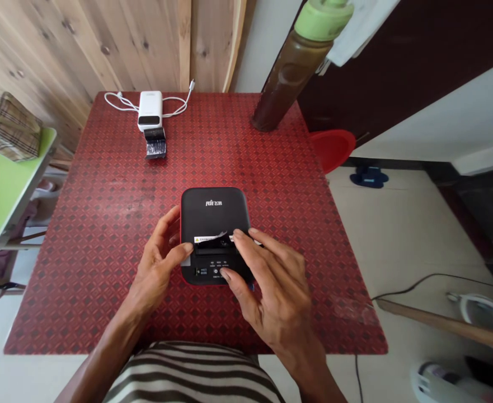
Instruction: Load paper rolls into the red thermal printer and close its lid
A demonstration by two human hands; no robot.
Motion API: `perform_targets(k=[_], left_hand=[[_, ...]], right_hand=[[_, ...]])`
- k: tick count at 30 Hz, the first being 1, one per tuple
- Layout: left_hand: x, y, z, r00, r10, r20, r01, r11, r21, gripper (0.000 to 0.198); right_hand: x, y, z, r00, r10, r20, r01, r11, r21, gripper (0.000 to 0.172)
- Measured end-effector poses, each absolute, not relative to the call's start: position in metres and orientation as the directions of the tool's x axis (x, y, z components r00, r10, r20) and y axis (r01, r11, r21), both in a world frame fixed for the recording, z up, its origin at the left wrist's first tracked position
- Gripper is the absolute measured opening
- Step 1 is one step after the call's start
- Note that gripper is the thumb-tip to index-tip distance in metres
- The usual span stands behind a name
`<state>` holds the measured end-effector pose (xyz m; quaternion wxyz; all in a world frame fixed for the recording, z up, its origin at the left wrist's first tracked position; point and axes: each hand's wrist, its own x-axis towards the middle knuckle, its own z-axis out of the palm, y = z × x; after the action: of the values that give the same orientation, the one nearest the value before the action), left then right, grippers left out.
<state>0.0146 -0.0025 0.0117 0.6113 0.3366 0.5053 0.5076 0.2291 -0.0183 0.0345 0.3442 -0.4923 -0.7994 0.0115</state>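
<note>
A black, rounded-corner device (pixel 213 215) with a white logo and a red lower edge lies on the table in front of me. A slot crosses its front part, with a white warning label (pixel 200 240) along it and a crumpled black strip (pixel 219 240) sticking up there. My left hand (pixel 156 260) grips the device's left side, thumb on top near the slot's end. My right hand (pixel 273 274) lies over the right side with fingers apart. Its index fingertip touches by the label's right part, and the thumb tip rests near the small front buttons.
On the red patterned table (pixel 116 235), a white power bank (pixel 150 106) with a white cable and a black strip stands at the back left. A tall brown bottle (pixel 288 73) with a green lid is at the back right. A green table (pixel 6 190) stands left.
</note>
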Motion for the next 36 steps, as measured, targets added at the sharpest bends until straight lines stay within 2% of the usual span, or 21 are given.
perform_targets(k=[5,10,17,26,29,33,36], left_hand=[[0.007,-0.018,0.009,0.005,0.969,-0.246,-0.225,0.24,0.944,0.063],[0.006,-0.019,0.01,-0.025,0.966,-0.257,-0.207,0.247,0.947,0.062],[0.012,-0.016,0.011,-0.083,0.959,-0.271,-0.282,0.238,0.929,0.06],[0.018,-0.017,0.008,-0.103,0.959,-0.263,-0.265,0.228,0.937,0.062],[0.017,-0.017,0.008,-0.075,0.97,-0.23,-0.236,0.207,0.95,0.06],[0.013,-0.018,0.005,-0.033,0.976,-0.216,-0.232,0.203,0.951,0.062],[0.009,-0.019,0.001,-0.015,0.978,-0.209,-0.227,0.2,0.953,0.064]], right_hand=[[0.235,-0.04,0.024,-0.125,0.748,0.652,0.777,0.482,-0.405,0.048],[0.231,-0.059,0.007,0.011,0.796,0.605,0.775,0.375,-0.508,0.057],[0.223,-0.063,0.0,0.07,0.798,0.599,0.764,0.343,-0.546,0.052],[0.224,-0.059,-0.005,0.075,0.804,0.591,0.768,0.332,-0.549,0.06],[0.229,-0.059,0.0,0.052,0.806,0.59,0.774,0.341,-0.533,0.056],[0.243,-0.042,0.023,-0.024,0.824,0.566,0.766,0.379,-0.519,0.041],[0.248,-0.013,0.044,-0.106,0.795,0.598,0.788,0.434,-0.437,0.034]])
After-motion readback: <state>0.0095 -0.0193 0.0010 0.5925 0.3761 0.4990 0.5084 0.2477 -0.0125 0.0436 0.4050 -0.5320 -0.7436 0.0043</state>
